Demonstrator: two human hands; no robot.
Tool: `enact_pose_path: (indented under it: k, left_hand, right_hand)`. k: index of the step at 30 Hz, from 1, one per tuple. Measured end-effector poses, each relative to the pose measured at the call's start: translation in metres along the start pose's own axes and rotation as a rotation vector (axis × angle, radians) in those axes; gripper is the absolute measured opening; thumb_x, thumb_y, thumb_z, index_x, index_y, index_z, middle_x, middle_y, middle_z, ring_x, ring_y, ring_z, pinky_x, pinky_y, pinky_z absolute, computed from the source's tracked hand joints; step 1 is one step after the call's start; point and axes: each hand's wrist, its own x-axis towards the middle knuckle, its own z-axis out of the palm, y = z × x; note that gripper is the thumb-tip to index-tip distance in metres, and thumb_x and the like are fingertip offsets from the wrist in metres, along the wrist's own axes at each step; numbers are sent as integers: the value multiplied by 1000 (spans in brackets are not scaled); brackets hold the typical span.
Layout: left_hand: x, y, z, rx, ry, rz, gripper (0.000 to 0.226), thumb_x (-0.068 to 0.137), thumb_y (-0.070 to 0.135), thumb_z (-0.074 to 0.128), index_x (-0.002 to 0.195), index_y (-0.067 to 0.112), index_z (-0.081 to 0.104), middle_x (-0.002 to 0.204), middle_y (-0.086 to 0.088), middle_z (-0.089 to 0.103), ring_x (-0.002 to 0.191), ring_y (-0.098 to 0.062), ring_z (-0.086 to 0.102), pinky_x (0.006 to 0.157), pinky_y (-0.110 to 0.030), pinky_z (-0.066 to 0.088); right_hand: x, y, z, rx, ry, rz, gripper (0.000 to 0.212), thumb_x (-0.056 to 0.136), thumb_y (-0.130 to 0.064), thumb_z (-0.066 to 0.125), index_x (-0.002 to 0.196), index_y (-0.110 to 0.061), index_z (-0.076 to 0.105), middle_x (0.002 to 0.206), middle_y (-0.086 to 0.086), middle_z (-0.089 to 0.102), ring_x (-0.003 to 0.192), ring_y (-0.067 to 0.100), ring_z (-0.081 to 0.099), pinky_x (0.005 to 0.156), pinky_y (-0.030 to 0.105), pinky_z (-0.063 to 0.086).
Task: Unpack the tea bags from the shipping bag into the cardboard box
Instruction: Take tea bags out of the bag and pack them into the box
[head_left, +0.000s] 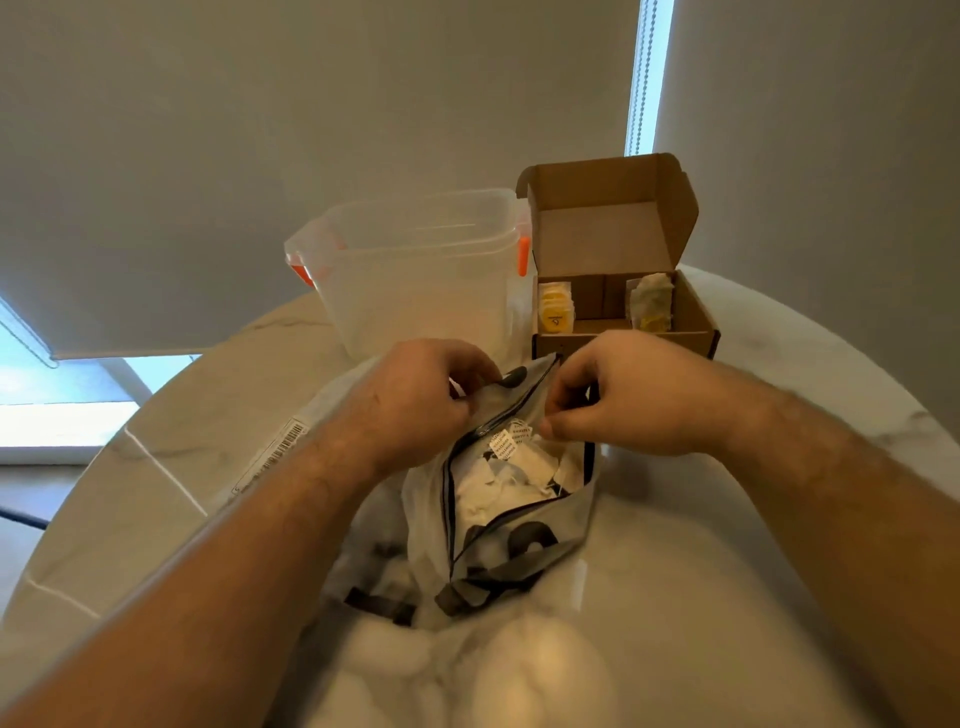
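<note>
A grey shipping bag (498, 551) with black markings lies on the marble table (727, 571), its mouth held open toward me. Several white tea bags (511, 483) with paper tags show inside. My left hand (415, 400) grips the bag's upper left edge. My right hand (623, 395) pinches the bag's right edge near a tea bag tag. Behind the hands stands the open cardboard box (623, 340), lid up, with yellow-labelled tea bags (555, 309) on its left side and a pale packet (652, 304) on its right.
A clear plastic tub (415, 270) with orange clips stands left of the box. A barcode label (270, 460) lies on the table beside my left forearm. Window blinds sit behind and to the left; the table's rounded edge runs along the left.
</note>
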Motion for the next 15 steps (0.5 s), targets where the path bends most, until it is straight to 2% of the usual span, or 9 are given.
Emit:
enact_pose_path:
  k: [2, 4, 7, 10, 13, 15]
  left_hand:
    - [-4, -3, 6, -41, 43, -13, 30, 94, 15, 69, 116, 35, 73, 98, 18, 67, 92, 1, 62, 86, -25, 57]
    - [-6, -6, 11, -81, 67, -22, 28, 92, 17, 72, 112, 36, 73, 95, 18, 68, 91, 0, 63, 86, -26, 57]
    - [-9, -10, 15, -119, 102, -3, 22, 90, 23, 76, 107, 38, 72, 92, 19, 69, 88, 1, 64, 84, -25, 57]
    - [-11, -10, 19, -143, 120, 39, 18, 90, 25, 76, 104, 36, 72, 91, 18, 69, 86, 0, 64, 81, -25, 57]
    - [-12, -12, 20, -128, 147, 88, 18, 90, 24, 76, 103, 36, 72, 97, 20, 67, 88, 0, 63, 80, -25, 56]
    - [-10, -14, 21, -138, 201, 140, 19, 88, 24, 76, 103, 35, 72, 102, 20, 66, 92, 0, 62, 80, -26, 57]
  right_hand:
    - [1, 2, 6, -49, -99, 19, 9, 92, -35, 75, 99, -31, 77, 94, -14, 72, 90, 5, 67, 79, 23, 56]
    - [2, 5, 8, -43, -109, 22, 6, 93, -33, 74, 99, -32, 76, 95, -14, 72, 90, 5, 68, 83, 25, 58]
    - [4, 8, 8, 33, -15, 19, 5, 94, -30, 72, 93, -34, 74, 94, -14, 70, 90, 4, 66, 76, 20, 54]
    - [5, 13, 7, 210, 72, 39, 8, 94, -26, 72, 93, -33, 74, 96, -11, 71, 89, 6, 67, 73, 22, 54]
    - [6, 14, 4, 360, 146, 24, 13, 94, -19, 72, 99, -30, 74, 88, -6, 74, 77, 8, 69, 65, 21, 55]
    - [5, 14, 3, 453, 177, -16, 18, 93, -15, 72, 104, -29, 72, 82, -2, 75, 70, 10, 71, 65, 23, 59]
